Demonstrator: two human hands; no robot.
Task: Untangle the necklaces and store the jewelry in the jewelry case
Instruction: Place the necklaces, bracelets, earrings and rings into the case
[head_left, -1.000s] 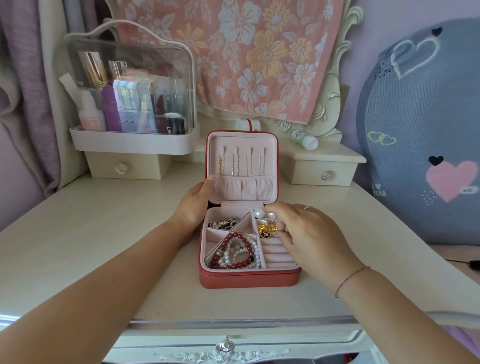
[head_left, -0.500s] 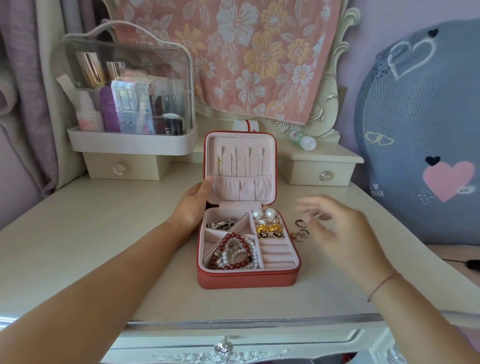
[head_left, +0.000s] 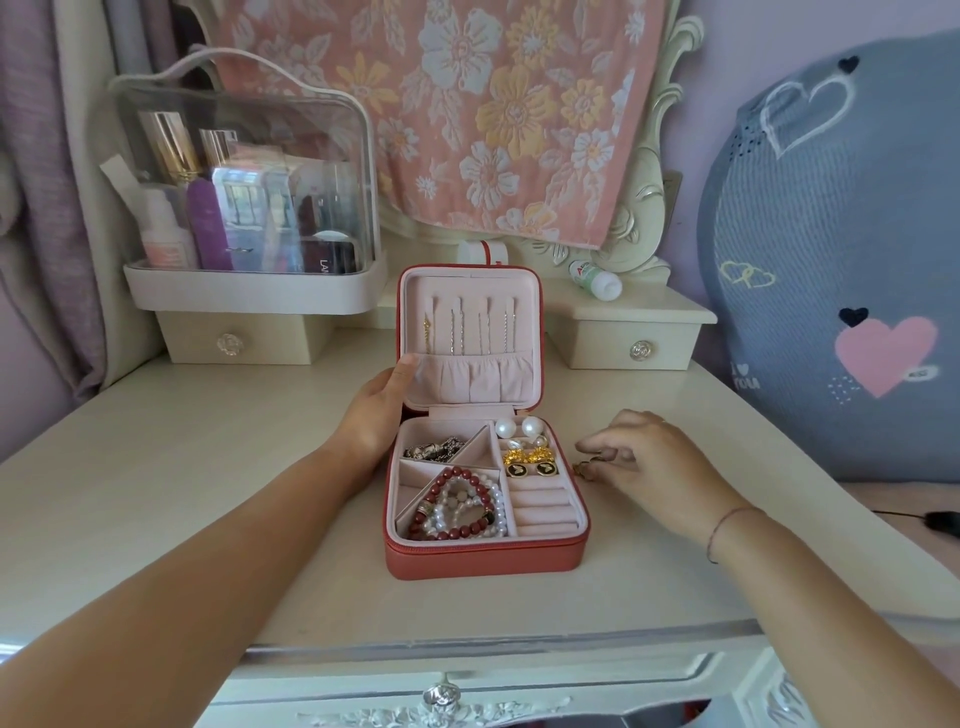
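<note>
Case: the red jewelry case (head_left: 483, 558) sits open at the centre of the frame on the cream dressing table (head_left: 156, 467), with its lid standing upright.
Lid: thin necklaces (head_left: 457, 332) hang side by side, their lower ends tucked into the pink pocket.
Tray: a silver piece (head_left: 434, 449) lies in the upper-left compartment. Red and pearl bead bracelets (head_left: 457, 506) are piled lower left, and pearl earrings (head_left: 517, 428) and gold earrings (head_left: 524, 456) sit upper right.
Left hand: the left hand (head_left: 371, 415) grips the lid's left edge, thumb on the lining.
Right hand: the right hand (head_left: 649, 457), just right of the case, pinches the small rings (head_left: 587, 467) on the table with curled fingers (whether they are lifted is unclear).
Background: a clear cosmetics organiser (head_left: 244, 208) stands upper left and a grey heart cushion (head_left: 831, 260) far right.
</note>
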